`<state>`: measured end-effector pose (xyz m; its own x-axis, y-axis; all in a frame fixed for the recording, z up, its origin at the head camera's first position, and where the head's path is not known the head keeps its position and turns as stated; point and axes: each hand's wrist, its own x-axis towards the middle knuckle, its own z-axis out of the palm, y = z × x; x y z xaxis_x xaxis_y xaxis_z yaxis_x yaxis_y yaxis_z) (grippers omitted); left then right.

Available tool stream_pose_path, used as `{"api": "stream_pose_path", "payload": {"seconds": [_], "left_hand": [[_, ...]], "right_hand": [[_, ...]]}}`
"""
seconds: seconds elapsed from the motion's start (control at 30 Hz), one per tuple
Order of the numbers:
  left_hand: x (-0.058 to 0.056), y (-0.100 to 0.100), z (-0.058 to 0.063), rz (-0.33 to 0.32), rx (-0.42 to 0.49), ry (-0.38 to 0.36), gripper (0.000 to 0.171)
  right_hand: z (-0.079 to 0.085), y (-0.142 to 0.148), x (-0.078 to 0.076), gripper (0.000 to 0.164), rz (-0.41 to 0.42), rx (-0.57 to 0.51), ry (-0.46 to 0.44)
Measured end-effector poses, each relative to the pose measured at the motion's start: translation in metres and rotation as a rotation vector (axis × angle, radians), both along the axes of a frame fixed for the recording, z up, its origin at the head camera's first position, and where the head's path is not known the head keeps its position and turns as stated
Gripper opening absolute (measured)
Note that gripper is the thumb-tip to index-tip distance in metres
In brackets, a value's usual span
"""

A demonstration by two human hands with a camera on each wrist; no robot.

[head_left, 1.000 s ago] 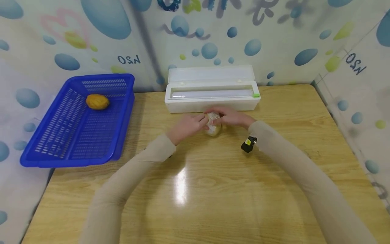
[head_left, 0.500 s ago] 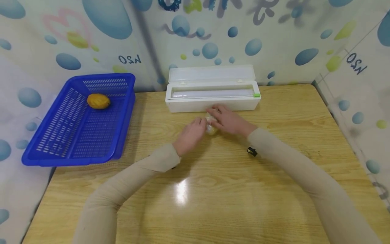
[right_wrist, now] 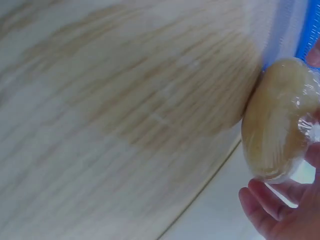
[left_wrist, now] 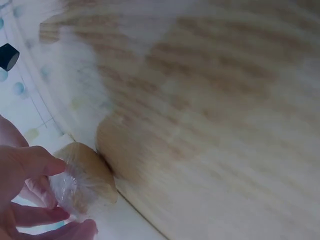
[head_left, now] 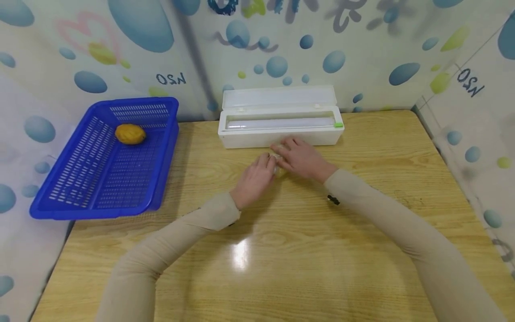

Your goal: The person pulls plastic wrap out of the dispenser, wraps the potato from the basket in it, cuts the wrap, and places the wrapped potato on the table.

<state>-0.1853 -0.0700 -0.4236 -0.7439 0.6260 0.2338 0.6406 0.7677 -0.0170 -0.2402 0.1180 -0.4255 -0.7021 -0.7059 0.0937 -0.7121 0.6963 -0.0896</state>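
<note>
Film-wrapped oval item [right_wrist: 277, 120], yellowish — on the bench [head_left: 289, 268] just in front of the white film box [head_left: 281, 139], clear wrap bunched and shiny on one side. Left hand [head_left: 253, 180]: grip closed, thumb and fingers pinching the wrap. Right hand [head_left: 302, 160]: grip curled round the other side of same item. Box lid [head_left: 279, 97] up, pale roll [head_left: 281, 123] inside, green tab [head_left: 339, 125] at right end. Blue basket [head_left: 166, 167] at left — one lumpy yellow fruit [head_left: 130, 134] in it.
</note>
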Motion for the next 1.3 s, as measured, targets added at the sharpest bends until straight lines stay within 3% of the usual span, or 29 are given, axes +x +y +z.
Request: {"api": "stream_pose_path", "payload": {"seconds": [0.2,0.27,0.43,0.67,0.77,1.03,1.3], "left_hand": [[-0.001,0.003,0.000,-0.016,0.047,-0.037,0.033],[-0.001,0.004,0.000,-0.029,0.064,-0.055,0.040],[-0.002,0.005,0.000,-0.075,0.059,-0.098,0.061],[-0.006,0.008,-0.002,-0.098,0.100,-0.134,0.063],[-0.008,0.008,-0.001,-0.115,0.073,-0.147,0.069],[-0.014,0.008,0.001,-0.138,-0.098,-0.143,0.082],[-0.019,-0.001,-0.005,-0.170,-0.127,-0.164,0.086]], "right_hand": [[-0.001,-0.003,0.005,0.052,-0.042,0.057,-0.030],[-0.002,-0.003,0.005,0.053,-0.050,0.071,-0.062],[-0.002,0.004,0.004,0.061,-0.052,0.043,-0.189],[0.004,0.017,0.001,0.092,-0.026,-0.047,-0.398],[0.006,0.022,0.001,0.097,-0.032,-0.112,-0.472],[0.000,0.023,-0.002,0.098,0.000,-0.073,-0.400],[-0.001,0.029,-0.005,0.085,-0.065,-0.219,-0.421]]}}
